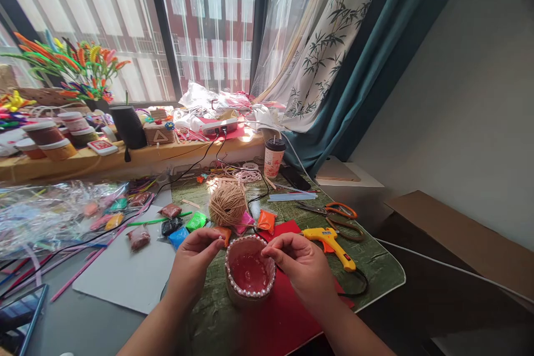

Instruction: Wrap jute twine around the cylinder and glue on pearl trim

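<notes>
Lidded cup (pixel 272 162); beside it, perhaps a phone (pixel 295 178)

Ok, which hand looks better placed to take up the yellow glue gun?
Probably the right hand: it is close beside the glue gun, while the left hand is across the bead-rimmed pot.

Strong daylight pours in through the window (pixel 208 22) behind the desk (pixel 325 300), washing its panes pale and throwing small blown-out patches on the windowsill (pixel 83 158) and on the desk near its far edge, while glare flashes off the clear plastic wrapping (pixel 62 211) toward the desk's left edge. The wall (pixel 467 117) at the right stays dull grey, and the floor area past the desk's right corner sinks into near-black shadow. Wide-angle stretching tilts the window frame and curtains (pixel 354 83) near the picture's borders, and fine detail looks slightly soft.
</notes>
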